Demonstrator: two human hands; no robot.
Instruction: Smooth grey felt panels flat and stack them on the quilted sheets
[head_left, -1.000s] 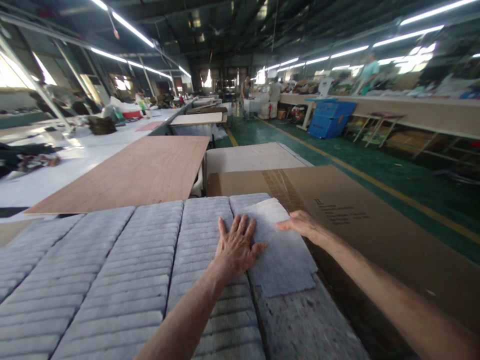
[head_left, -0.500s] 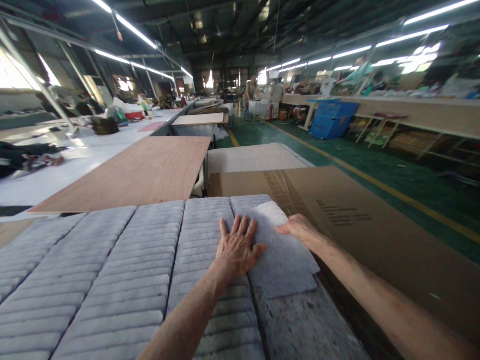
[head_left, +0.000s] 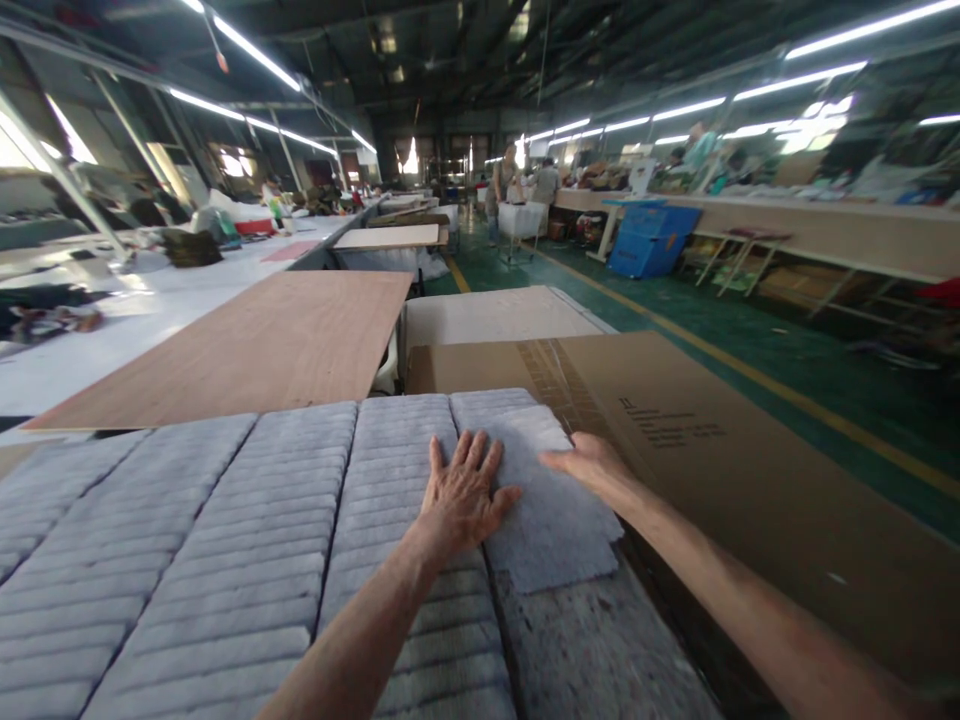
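Observation:
Rows of overlapping pale grey padding pieces (head_left: 247, 500) cover the surface in front of me. My left hand (head_left: 465, 490) lies flat with its fingers spread, palm down, across the fourth row and the edge of a loose grey-white sheet (head_left: 555, 530). My right hand (head_left: 589, 458) holds the right edge of that sheet between thumb and fingers; its curled fingers are partly hidden. The sheet lies at the top of the rightmost row, over a speckled grey surface (head_left: 592, 650) that shows below it.
Right of the rows lies a large cardboard sheet (head_left: 675, 430) with printed text. A plywood board (head_left: 262, 340) is beyond them at the left, beside a long white table (head_left: 67, 365). Blue bins (head_left: 652, 238) and people stand farther back.
The whole view has shifted, with the scene sliding a little to the left. Both hands keep nearly the same places on the padding and the sheet.

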